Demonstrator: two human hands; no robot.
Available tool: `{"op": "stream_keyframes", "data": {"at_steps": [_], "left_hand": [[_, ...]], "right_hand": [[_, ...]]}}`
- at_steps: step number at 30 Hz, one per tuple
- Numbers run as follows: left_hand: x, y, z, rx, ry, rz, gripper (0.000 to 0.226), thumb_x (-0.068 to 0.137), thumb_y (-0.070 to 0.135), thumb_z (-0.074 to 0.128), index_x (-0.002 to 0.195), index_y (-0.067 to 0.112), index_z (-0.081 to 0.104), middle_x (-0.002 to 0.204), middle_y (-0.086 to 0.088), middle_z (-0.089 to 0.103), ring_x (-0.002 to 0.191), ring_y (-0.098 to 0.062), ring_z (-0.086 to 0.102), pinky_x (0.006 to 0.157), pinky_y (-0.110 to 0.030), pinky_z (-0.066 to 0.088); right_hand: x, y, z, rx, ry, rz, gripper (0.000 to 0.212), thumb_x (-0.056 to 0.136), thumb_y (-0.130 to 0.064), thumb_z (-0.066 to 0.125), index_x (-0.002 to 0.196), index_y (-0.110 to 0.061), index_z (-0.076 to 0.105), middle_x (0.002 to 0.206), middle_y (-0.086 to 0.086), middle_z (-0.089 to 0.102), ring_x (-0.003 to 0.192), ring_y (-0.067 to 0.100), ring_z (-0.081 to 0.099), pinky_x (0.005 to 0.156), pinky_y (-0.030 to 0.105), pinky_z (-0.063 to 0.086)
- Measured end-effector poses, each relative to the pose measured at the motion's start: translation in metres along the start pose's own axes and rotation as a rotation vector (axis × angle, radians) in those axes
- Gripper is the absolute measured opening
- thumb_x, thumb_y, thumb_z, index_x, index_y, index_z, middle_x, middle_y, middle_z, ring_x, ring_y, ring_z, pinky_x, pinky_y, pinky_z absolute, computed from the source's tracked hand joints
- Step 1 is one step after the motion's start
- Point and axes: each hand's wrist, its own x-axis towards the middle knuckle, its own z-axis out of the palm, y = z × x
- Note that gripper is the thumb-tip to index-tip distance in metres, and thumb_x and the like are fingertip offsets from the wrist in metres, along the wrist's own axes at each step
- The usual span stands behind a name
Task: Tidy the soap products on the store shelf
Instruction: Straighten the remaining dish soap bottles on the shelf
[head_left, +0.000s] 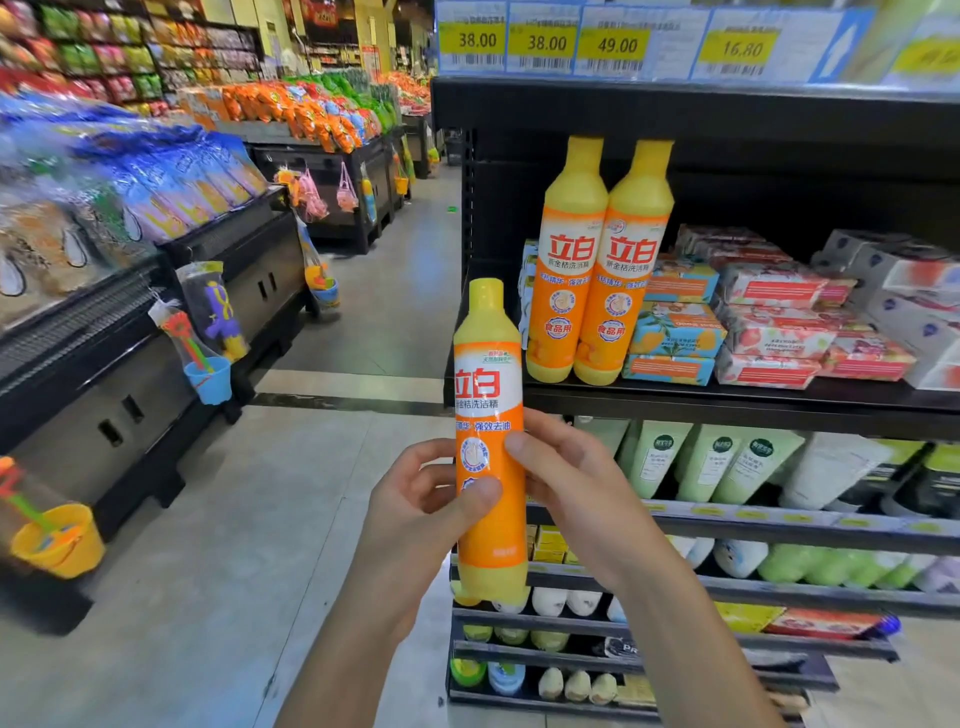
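The left grip (421, 499), thumb across the label, and the right grip (571, 478), fingers curled round the side, clasp one bottle (488, 415) upright in the air, just off the left end of the shelf (727, 402). Two matching bottles (569, 270) stand there touching, beside stacked boxes (675, 332). Best set it upright, label forward, snug against the pair's left. The gap looks narrow, so land the base fully before letting go.

Aisle inventory, non-stock-task items:
- Dark display stands (156, 332) along left; blue snack bags (171, 176) heaped on nearest, orange snack bags (291, 111) on farther one.
- Toy sets in clear bags hung on stand fronts: blue bucket (210, 379), yellow bucket (57, 540), pink net bags (311, 195).
- Grey floor (374, 291), dark stripe (353, 401) across.
- Yellow price tags (543, 41) overhead: 38.00, 38.00, 49.00, 16.80.
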Motion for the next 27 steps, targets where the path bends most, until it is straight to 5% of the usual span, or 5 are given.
{"op": "stream_keyframes", "data": {"at_steps": [7, 10, 18, 23, 27], "left_hand": [[-0.007, 0.002, -0.001, -0.009, -0.029, -0.02, 0.064, 0.067, 0.048, 0.091, 0.119, 0.029, 0.061, 0.108, 0.005, 0.077, 0.099, -0.016, 0.075, 0.078, -0.033, 0.062], [-0.01, 0.003, -0.001, -0.04, -0.09, -0.023, 0.058, 0.073, 0.047, 0.088, 0.121, 0.03, 0.061, 0.111, 0.002, 0.077, 0.103, -0.018, 0.074, 0.085, -0.038, 0.062], [-0.01, -0.001, 0.003, 0.135, -0.166, 0.063, 0.09, 0.053, 0.067, 0.081, 0.136, 0.04, 0.057, 0.122, 0.015, 0.071, 0.111, -0.003, 0.067, 0.085, -0.028, 0.061], [-0.008, -0.001, 0.006, 0.175, -0.087, 0.074, 0.082, 0.053, 0.064, 0.081, 0.129, 0.041, 0.061, 0.122, 0.01, 0.068, 0.109, -0.007, 0.068, 0.074, -0.02, 0.059], [-0.006, 0.0, 0.005, 0.191, -0.006, 0.083, 0.059, 0.072, 0.038, 0.091, 0.123, 0.043, 0.063, 0.11, 0.019, 0.074, 0.104, -0.005, 0.07, 0.073, -0.019, 0.056]], "right_hand": [[-0.005, -0.004, 0.002, -0.009, 0.018, -0.01, 0.033, 0.095, -0.024, 0.065, 0.128, -0.023, 0.066, 0.118, -0.001, 0.075, 0.112, 0.017, 0.071, 0.099, 0.039, 0.055], [-0.007, -0.006, 0.005, -0.04, 0.051, -0.039, 0.032, 0.097, -0.017, 0.066, 0.129, -0.023, 0.066, 0.115, -0.004, 0.076, 0.11, 0.014, 0.072, 0.091, 0.031, 0.057], [-0.006, -0.011, 0.009, -0.031, 0.162, -0.087, 0.037, 0.086, -0.016, 0.08, 0.121, -0.022, 0.07, 0.108, -0.005, 0.078, 0.103, 0.012, 0.073, 0.08, 0.027, 0.061], [-0.003, -0.009, 0.015, -0.06, 0.215, -0.105, 0.046, 0.076, -0.02, 0.088, 0.117, -0.029, 0.069, 0.103, -0.009, 0.078, 0.096, 0.006, 0.074, 0.072, 0.024, 0.061], [-0.001, -0.01, 0.017, -0.071, 0.18, -0.124, 0.038, 0.075, -0.02, 0.087, 0.107, -0.033, 0.07, 0.095, -0.013, 0.078, 0.09, 0.003, 0.073, 0.065, 0.019, 0.058]]}}
